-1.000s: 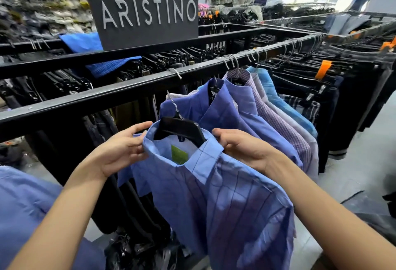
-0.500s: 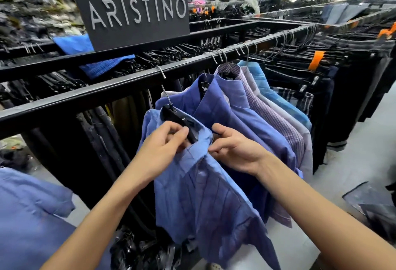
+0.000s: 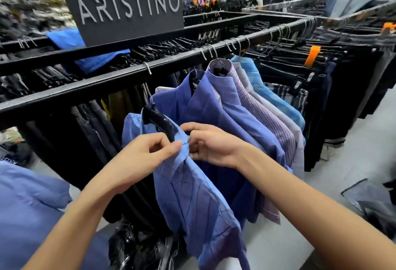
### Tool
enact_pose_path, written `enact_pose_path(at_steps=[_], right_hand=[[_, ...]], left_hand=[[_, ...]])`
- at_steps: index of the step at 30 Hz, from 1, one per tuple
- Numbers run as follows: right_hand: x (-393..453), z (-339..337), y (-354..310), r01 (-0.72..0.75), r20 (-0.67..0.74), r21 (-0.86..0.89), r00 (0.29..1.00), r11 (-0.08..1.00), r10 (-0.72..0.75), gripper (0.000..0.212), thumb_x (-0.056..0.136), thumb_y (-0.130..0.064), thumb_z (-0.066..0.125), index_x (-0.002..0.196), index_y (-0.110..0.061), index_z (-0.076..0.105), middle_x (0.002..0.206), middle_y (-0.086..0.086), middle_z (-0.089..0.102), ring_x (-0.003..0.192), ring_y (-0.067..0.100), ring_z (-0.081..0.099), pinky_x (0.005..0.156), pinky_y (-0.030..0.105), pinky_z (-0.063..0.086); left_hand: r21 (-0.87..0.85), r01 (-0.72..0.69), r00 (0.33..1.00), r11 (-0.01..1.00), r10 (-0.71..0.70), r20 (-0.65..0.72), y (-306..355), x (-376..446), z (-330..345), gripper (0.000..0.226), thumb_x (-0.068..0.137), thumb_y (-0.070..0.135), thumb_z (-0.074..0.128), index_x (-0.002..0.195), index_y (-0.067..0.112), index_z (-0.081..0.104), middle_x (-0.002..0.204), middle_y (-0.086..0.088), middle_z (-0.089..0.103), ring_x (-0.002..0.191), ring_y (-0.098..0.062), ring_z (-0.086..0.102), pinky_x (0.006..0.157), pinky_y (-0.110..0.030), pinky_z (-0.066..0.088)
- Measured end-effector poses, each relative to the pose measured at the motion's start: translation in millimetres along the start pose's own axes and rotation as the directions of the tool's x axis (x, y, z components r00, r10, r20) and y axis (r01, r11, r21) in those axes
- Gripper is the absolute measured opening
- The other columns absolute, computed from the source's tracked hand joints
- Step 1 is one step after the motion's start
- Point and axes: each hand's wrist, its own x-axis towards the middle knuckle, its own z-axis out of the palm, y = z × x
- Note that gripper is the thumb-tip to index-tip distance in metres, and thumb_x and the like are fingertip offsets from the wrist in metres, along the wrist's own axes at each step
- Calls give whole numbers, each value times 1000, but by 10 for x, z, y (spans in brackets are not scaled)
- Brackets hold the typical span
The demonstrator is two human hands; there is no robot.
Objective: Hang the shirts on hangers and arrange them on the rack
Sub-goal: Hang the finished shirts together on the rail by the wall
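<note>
The long black metal rack rail (image 3: 90, 89) carries a row of blue and lilac hung shirts (image 3: 246, 106). At the row's left end hangs the light-blue checked cotton shirt (image 3: 192, 194) on its black plastic hanger (image 3: 158, 119) — hook seemingly over the rail. The fabric looks light, soft and limp; best taken at the collar. The left hand (image 3: 141, 158) and right hand (image 3: 212, 145) both pinch the collar front, closer together than half a second ago.
</note>
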Motion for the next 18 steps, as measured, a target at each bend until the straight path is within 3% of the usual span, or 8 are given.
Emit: enact_pose_path(at_steps=[3, 6, 7, 9, 11, 14, 16, 18], right_hand=[[104, -22, -69, -63, 128, -9, 990, 998, 63, 39, 88, 13, 36, 87, -20, 55, 75, 4, 54, 65, 14, 54, 69, 27, 51], [210, -50, -128, 86, 150, -322, 988, 943, -39, 27, 94, 10, 45, 95, -16, 53, 81, 8, 54, 63, 13, 53, 65, 24, 51], [239, -65, -148, 218, 128, -461, 975, 860, -179, 24, 93, 9, 52, 97, -15, 54, 88, 10, 56, 65, 17, 54, 66, 25, 51], [278, -107, -196, 472, 233, -670, 867, 574, -440, 27, 85, 8, 60, 97, -17, 59, 99, 13, 58, 69, 27, 56, 67, 28, 48], [256, -158, -250, 621, 423, -714, 752, 325, -506, 29, 81, 7, 62, 97, -16, 67, 105, 9, 51, 75, 26, 57, 68, 28, 49], [209, -228, -363, 726, 632, -678, 655, 114, -415, 22, 85, -3, 68, 102, -17, 72, 109, 3, 47, 88, 23, 57, 77, 35, 51], [226, -255, -458, 728, 695, -684, 672, 55, -256, 19, 88, -15, 70, 107, -22, 70, 109, -1, 47, 88, 19, 58, 77, 36, 52], [266, -256, -539, 706, 699, -708, 705, 24, -120, 22, 88, -19, 70, 110, -24, 66, 106, -5, 45, 84, 11, 57, 76, 26, 51]], left_hand=[[59, 51, 997, 997, -48, -56, 17, -31, 55, 46, 88, 60, 62, 67, 19, 61, 60, 9, 48, 60, -8, 42, 64, -32, 35], [152, 108, 991, 983, -94, -96, 77, -58, 61, 40, 88, 61, 63, 74, 23, 70, 61, 9, 55, 59, -6, 46, 63, -32, 37], [186, 99, 992, 978, -82, -98, 99, -68, 56, 36, 88, 59, 65, 75, 25, 70, 62, 10, 60, 59, -4, 48, 63, -32, 39], [247, 92, 991, 965, -65, -116, 162, -93, 75, 28, 88, 54, 69, 76, 29, 71, 69, 9, 68, 60, -1, 53, 65, -32, 45], [265, 92, 987, 960, -53, -150, 228, -140, 115, 22, 87, 47, 73, 76, 29, 70, 74, 9, 71, 63, 0, 59, 66, -27, 47], [262, 79, 981, 962, -28, -192, 320, -248, 175, 15, 88, 41, 74, 79, 30, 71, 81, 14, 73, 77, -3, 67, 72, -20, 49], [271, 90, 972, 958, -26, -232, 358, -317, 198, 15, 88, 42, 73, 79, 30, 72, 80, 14, 73, 76, -6, 68, 71, -23, 50], [278, 122, 959, 953, -41, -282, 359, -362, 199, 15, 87, 43, 73, 79, 30, 73, 78, 13, 73, 75, -9, 67, 72, -26, 51]])
